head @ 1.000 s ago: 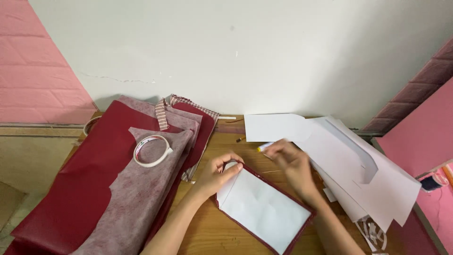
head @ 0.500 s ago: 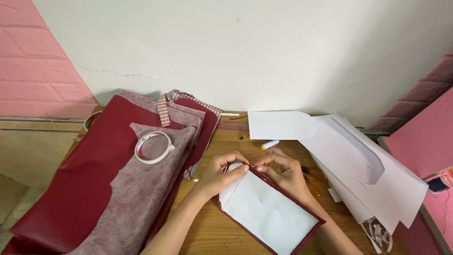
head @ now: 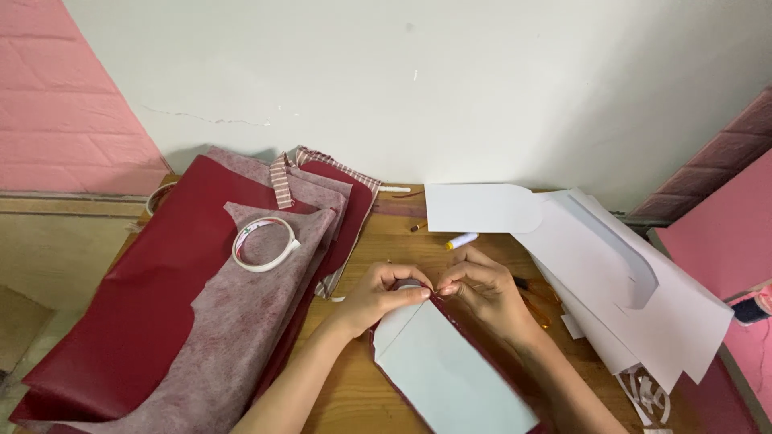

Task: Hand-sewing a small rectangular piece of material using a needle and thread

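Our right hand has come back from near the yellow marker to meet our left hand, and both sets of fingers now pinch the top corner of the white paper lying on the dark red piece on the surface.

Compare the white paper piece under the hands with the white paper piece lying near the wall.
The paper piece under the hands lies on dark red material, angled; the paper piece near the wall lies on bare wood and other sheets, squared to the wall. Left hand and right hand pinch the first's top; the second lies untouched. Both are white with one rounded end.
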